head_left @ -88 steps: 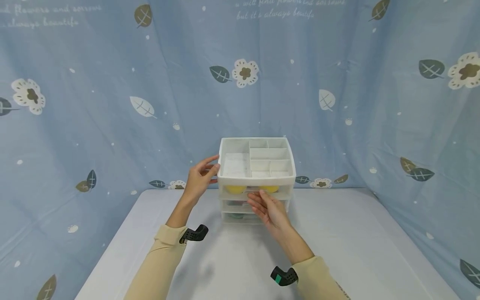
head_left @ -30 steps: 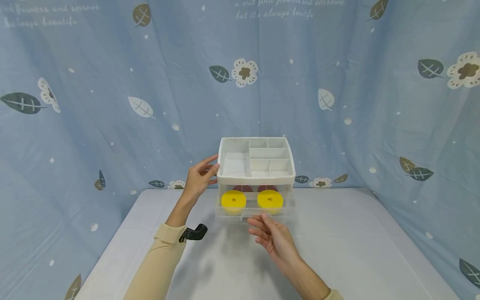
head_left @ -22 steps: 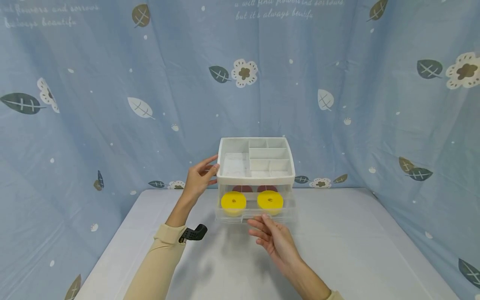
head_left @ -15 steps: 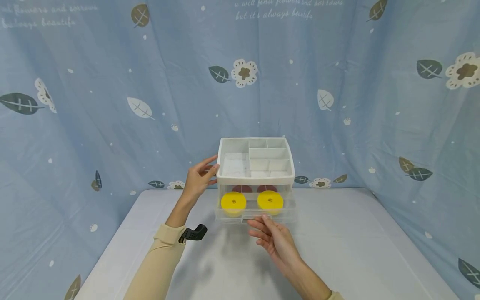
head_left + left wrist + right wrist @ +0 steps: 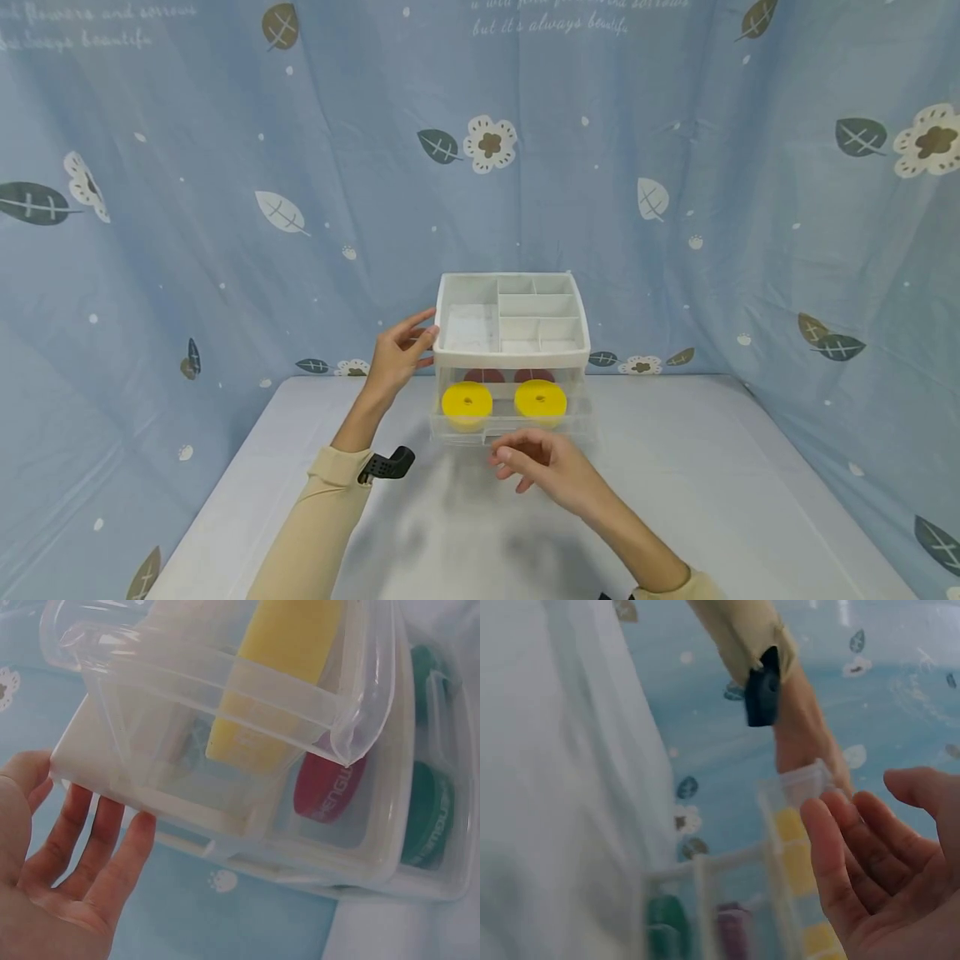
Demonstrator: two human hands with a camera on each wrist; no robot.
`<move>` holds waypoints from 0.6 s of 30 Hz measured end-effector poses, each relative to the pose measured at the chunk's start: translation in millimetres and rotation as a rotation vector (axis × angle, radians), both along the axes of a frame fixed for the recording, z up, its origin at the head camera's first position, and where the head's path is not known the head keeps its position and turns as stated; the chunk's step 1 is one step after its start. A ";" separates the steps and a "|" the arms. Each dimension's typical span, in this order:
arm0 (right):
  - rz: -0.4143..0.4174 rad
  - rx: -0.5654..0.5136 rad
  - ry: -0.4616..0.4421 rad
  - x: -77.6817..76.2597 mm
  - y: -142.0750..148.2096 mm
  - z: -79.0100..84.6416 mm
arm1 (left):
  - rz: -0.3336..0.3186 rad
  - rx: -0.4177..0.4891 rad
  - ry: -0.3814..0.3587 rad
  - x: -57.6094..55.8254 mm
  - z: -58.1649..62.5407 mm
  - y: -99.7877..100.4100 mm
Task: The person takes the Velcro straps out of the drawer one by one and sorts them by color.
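Note:
A white drawer cabinet [image 5: 512, 361] with a divided top tray stands on the table. Its top clear drawer [image 5: 502, 429] is pulled out, showing two thick yellow discs [image 5: 467, 402], each with a small centre hole. My left hand [image 5: 395, 358] rests its fingertips on the cabinet's left side; in the left wrist view, the fingers [image 5: 112, 862] lie fairly straight along it. Just in front of the drawer's handle hovers my right hand [image 5: 551, 471], loosely bent. In the right wrist view its palm is bare, with the fingers [image 5: 829, 862] apart from the drawer.
In the lower drawers sit lettered red discs [image 5: 330, 784] and green discs [image 5: 427, 817]. A white cloth covers the table [image 5: 712, 483]. Behind it hangs a blue patterned curtain [image 5: 360, 167]. The pulled-out drawer juts toward me.
Over these seconds the top drawer came out toward me, bringing the yellow discs into view. Since half a second ago my right hand has left the handle and turned over. The left hand stayed put.

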State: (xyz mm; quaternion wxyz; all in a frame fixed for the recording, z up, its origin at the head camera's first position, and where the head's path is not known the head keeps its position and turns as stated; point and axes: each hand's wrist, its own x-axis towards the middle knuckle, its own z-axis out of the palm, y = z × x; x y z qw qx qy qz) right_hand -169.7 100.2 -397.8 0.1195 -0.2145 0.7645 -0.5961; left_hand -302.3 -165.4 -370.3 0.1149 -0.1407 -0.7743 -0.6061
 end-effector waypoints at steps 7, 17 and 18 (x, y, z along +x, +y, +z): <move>-0.058 0.231 0.350 -22.2 15.5 49.0 | -0.012 0.007 -0.003 -0.4 0.8 -0.6; -0.028 0.642 0.521 -63.6 19.5 68.9 | -0.025 0.015 -0.030 0.1 3.1 -3.0; -0.029 0.683 0.528 -65.3 18.2 68.8 | -0.029 0.018 -0.031 1.5 5.0 -2.7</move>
